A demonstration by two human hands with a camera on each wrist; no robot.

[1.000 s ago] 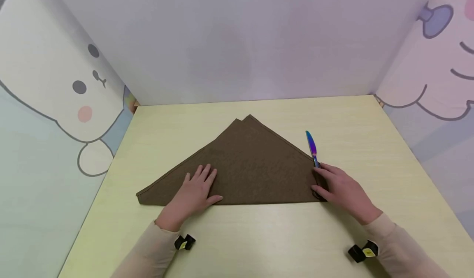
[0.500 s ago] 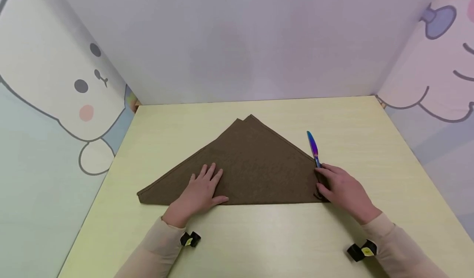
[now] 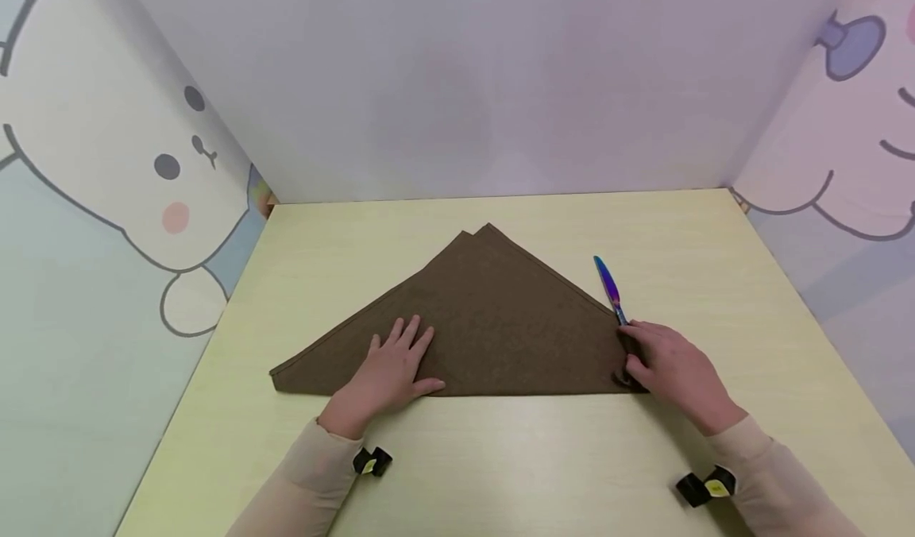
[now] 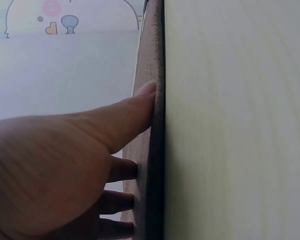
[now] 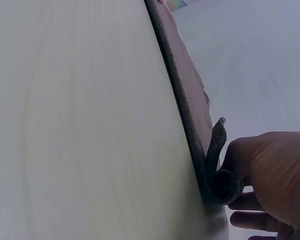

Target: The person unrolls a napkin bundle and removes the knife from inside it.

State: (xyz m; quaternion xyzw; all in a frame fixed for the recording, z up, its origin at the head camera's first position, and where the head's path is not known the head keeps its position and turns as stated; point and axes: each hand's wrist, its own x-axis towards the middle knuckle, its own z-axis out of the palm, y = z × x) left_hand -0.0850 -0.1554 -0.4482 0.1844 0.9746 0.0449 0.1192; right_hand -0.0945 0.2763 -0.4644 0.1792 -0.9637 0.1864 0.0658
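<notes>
A brown cloth (image 3: 493, 307), folded into a wide triangle, lies on the table with its long fold toward me. My left hand (image 3: 382, 378) rests spread on its left half; in the left wrist view the thumb (image 4: 135, 112) lies along the folded edge. At the right end, my right hand (image 3: 679, 370) pinches the curled-over corner of the cloth. A table knife with a rainbow-coloured blade (image 3: 608, 279) points away past these fingers, its handle hidden under the hand. The right wrist view shows the corner as a small roll (image 5: 233, 192) with a loose flap standing up.
Pale wood-grain table (image 3: 529, 465) surrounds the cloth. A plain whitish backdrop (image 3: 457, 84) stands behind its far edge, with cartoon-printed panels at left and right. Small black devices (image 3: 704, 487) sit at both wrists.
My left hand has slid slightly right over the cloth. The right thumb has drawn back to the right, and the knife tilts a little more to the left. The head view has shifted slightly.
</notes>
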